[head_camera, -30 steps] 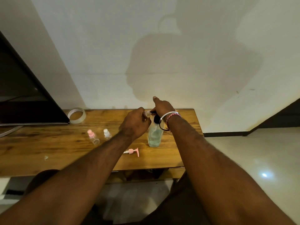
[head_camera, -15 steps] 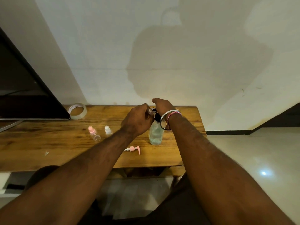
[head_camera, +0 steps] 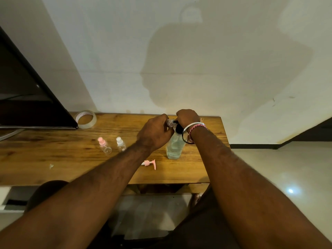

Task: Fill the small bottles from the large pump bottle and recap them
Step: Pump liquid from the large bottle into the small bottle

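Observation:
The large clear pump bottle (head_camera: 174, 147) with a black pump top stands upright on the wooden table (head_camera: 53, 159). My right hand (head_camera: 187, 116) rests on its pump head, fingers curled over it. My left hand (head_camera: 154, 133) grips a small clear bottle (head_camera: 170, 122), uncapped, its mouth held against the pump's spout. A pink pump cap (head_camera: 150, 163) lies loose on the table in front of the large bottle. Two more small bottles stand to the left, a pink-capped bottle (head_camera: 104, 145) and a white-capped bottle (head_camera: 120, 143).
A roll of clear tape (head_camera: 85, 119) lies at the back of the table beside a dark screen (head_camera: 27, 97). The white wall rises right behind the table. The table's right edge ends just beyond the large bottle, with pale floor (head_camera: 269, 177) past it.
Both hands stay at the pump top. My right thumb, raised a second ago, has come down over the pump head.

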A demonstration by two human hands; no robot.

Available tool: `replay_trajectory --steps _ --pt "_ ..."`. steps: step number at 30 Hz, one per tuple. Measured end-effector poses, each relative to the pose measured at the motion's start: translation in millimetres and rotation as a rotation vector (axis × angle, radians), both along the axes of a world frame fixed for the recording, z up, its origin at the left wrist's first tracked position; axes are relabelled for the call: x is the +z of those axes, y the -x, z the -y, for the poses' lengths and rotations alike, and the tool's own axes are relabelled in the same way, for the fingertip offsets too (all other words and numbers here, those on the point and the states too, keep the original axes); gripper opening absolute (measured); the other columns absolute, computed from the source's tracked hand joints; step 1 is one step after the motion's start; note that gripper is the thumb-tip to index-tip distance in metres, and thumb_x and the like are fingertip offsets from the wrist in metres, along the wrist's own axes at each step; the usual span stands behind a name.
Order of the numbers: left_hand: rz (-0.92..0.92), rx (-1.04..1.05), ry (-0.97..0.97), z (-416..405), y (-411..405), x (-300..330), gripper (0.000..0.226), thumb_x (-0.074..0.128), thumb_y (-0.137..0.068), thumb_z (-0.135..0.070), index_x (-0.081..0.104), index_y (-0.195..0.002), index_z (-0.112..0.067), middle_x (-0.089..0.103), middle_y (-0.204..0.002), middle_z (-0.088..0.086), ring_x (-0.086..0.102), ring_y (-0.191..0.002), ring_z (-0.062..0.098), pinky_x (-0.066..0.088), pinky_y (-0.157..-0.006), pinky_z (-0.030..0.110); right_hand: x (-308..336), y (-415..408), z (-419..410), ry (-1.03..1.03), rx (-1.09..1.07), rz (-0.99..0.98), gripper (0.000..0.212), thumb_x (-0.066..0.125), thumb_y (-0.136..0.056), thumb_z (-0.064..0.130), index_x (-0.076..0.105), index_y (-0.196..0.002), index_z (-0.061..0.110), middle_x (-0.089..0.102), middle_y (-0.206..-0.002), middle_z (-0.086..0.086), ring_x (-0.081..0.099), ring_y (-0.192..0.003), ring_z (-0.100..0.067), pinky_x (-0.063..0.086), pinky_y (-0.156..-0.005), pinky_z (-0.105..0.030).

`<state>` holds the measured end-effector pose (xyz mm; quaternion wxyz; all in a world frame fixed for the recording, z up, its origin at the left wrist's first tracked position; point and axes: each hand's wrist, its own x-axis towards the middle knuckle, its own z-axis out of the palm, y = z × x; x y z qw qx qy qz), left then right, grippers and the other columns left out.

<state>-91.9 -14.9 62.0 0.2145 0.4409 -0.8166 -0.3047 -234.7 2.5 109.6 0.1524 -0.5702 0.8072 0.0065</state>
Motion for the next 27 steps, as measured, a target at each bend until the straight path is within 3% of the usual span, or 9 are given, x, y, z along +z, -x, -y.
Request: replay_trajectory --steps 3,6,8,11,15,19,22,27 --pt "-0.007 -0.019 0.001 -0.5 3.2 -0.1 0.021 0.074 -0.095 -0.038 0.063 -0.099 -0.020 0.067 -0.088 -0.004 0.062 -0.079 0.016 0.059 -0.068 0.047 0.4 -2.1 -3.9 0.040 -0.063 0.055 0.019 0.056 -0.095 0.008 0.064 -0.110 0.000 0.067 -0.115 -0.018 0.062 -0.110 -0.035 0.048 -0.089 -0.036" --pt "-0.007 -0.013 -0.010 -1.2 2.5 0.3 0.021 0.073 -0.095 -0.038 0.063 -0.100 -0.020 0.067 -0.089 -0.003 0.062 -0.079 0.016 0.059 -0.069 0.046 1.7 -9.1 -5.1 0.127 -0.240 0.260 0.022 0.050 -0.098 0.009 0.060 -0.116 -0.001 0.066 -0.117 -0.020 0.061 -0.110 -0.038 0.048 -0.090 -0.037" --pt "-0.013 -0.001 -0.014 -0.7 1.6 1.4 0.022 0.072 -0.095 -0.040 0.064 -0.100 -0.020 0.068 -0.089 -0.003 0.063 -0.080 0.016 0.060 -0.070 0.047 6.0 -11.4 -3.9 0.148 -0.391 0.525 0.030 0.046 -0.100 0.020 0.061 -0.115 0.000 0.065 -0.117 -0.021 0.061 -0.109 -0.039 0.048 -0.094 -0.041" --pt "-0.017 0.012 -0.016 1.1 0.6 5.2 0.023 0.072 -0.095 -0.042 0.064 -0.100 -0.021 0.069 -0.089 -0.004 0.064 -0.082 0.017 0.060 -0.071 0.045 9.6 -13.3 -0.3 0.140 -0.625 0.968 0.039 0.051 -0.088 0.050 0.064 -0.096 0.014 0.068 -0.105 -0.015 0.065 -0.091 -0.033 0.049 -0.097 -0.048" --pt "0.030 0.000 0.019 2.7 -2.0 7.4 0.023 0.071 -0.096 -0.042 0.063 -0.098 -0.020 0.068 -0.087 -0.002 0.064 -0.081 0.018 0.058 -0.068 0.042 10.4 -11.7 2.5 0.118 -0.686 1.121 0.059 0.056 -0.077 0.061 0.060 -0.118 0.019 0.065 -0.112 -0.013 0.063 -0.082 -0.029 0.048 -0.091 -0.043" --pt "0.050 0.008 0.028 1.6 -3.6 6.7 0.023 0.070 -0.096 -0.041 0.064 -0.101 -0.019 0.068 -0.090 -0.002 0.062 -0.081 0.017 0.060 -0.071 0.044 14.7 -15.7 5.3 0.129 -0.580 0.937 0.045 0.039 -0.102 0.041 0.053 -0.132 0.011 0.056 -0.136 -0.015 0.056 -0.121 -0.035 0.042 -0.103 -0.037" --pt "0.059 0.003 0.036 1.9 -5.2 4.7 0.024 0.072 -0.096 -0.041 0.066 -0.105 -0.020 0.070 -0.094 -0.001 0.063 -0.083 0.018 0.061 -0.074 0.047 11.0 -17.6 5.6 0.142 -0.486 0.726 0.046 0.027 -0.107 0.030 0.053 -0.130 0.001 0.056 -0.134 -0.022 0.053 -0.123 -0.038 0.039 -0.108 -0.042" --pt "0.049 -0.011 0.020 -0.1 -2.9 3.5 0.023 0.073 -0.096 -0.038 0.065 -0.107 -0.018 0.070 -0.096 0.000 0.063 -0.083 0.018 0.061 -0.074 0.046 5.7 -14.8 6.9 0.119 -0.444 0.582 0.046 0.027 -0.109 0.026 0.050 -0.138 -0.001 0.053 -0.139 -0.024 0.050 -0.129 -0.037 0.039 -0.104 -0.036"
